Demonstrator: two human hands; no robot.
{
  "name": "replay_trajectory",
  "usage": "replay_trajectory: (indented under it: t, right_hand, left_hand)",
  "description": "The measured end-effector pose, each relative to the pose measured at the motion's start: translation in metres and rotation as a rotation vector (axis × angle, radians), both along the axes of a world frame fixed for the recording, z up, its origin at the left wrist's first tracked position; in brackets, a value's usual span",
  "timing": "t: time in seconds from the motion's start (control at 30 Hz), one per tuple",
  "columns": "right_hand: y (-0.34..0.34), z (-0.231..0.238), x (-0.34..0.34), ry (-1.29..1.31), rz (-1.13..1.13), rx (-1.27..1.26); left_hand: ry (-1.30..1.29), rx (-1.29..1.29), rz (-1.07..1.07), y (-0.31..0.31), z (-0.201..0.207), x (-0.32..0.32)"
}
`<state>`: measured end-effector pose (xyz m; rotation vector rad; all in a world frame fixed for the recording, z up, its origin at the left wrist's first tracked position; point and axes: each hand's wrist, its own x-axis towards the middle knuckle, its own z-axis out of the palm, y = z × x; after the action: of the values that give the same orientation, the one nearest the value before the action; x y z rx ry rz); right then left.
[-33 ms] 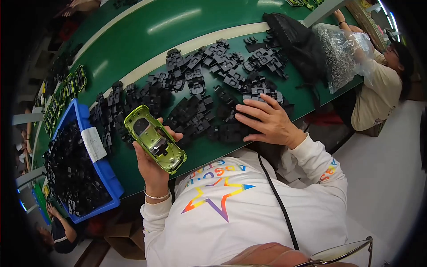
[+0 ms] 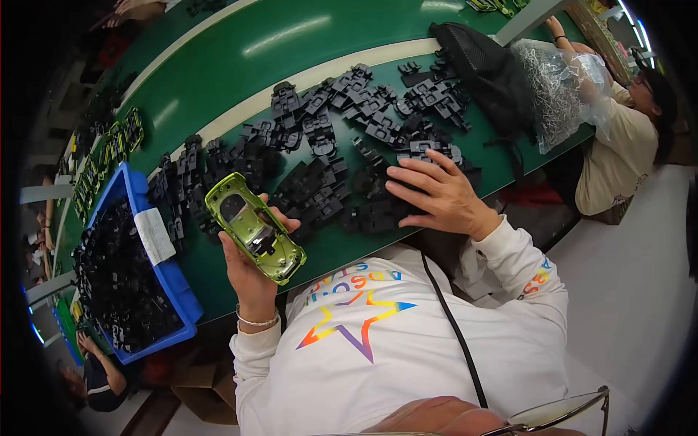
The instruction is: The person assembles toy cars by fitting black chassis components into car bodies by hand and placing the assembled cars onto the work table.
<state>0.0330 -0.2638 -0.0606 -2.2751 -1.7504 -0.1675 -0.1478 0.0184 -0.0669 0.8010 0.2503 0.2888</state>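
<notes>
My left hand holds a bright green toy car body shell, its hollow inside turned up. Thumb and fingers grip its sides, and a clear window piece and a dark part show within the shell. Over on the right, my right hand is open, palm down, fingers spread above the near edge of a heap of black plastic parts. Whether its fingertips touch the parts underneath I cannot tell.
A blue crate full of small black pieces stands at the left. Beyond the heap lie a black bag and a clear plastic bag of screws on the green table. A co-worker sits at the right.
</notes>
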Motion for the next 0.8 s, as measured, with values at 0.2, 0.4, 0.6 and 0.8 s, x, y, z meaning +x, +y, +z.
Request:
replay_trajectory:
  t: [0.2, 0.4, 0.6, 0.8]
  right_hand:
    - [-0.006, 0.007, 0.045, -0.007, 0.079, 0.028]
    - [-0.019, 0.014, 0.066, -0.027, 0.117, -0.075]
    - [-0.014, 0.032, 0.068, 0.047, 0.067, -0.030]
    - [0.080, 0.053, 0.072, 0.198, 0.040, 0.195]
  left_hand:
    - [0.047, 0.022, 0.025, -0.006, 0.006, 0.005]
    - [0.048, 0.004, 0.018, -0.001, 0.010, 0.010]
    - [0.074, 0.012, 0.056, 0.007, 0.014, 0.021]
    - [0.112, 0.006, 0.073, 0.011, 0.016, 0.020]
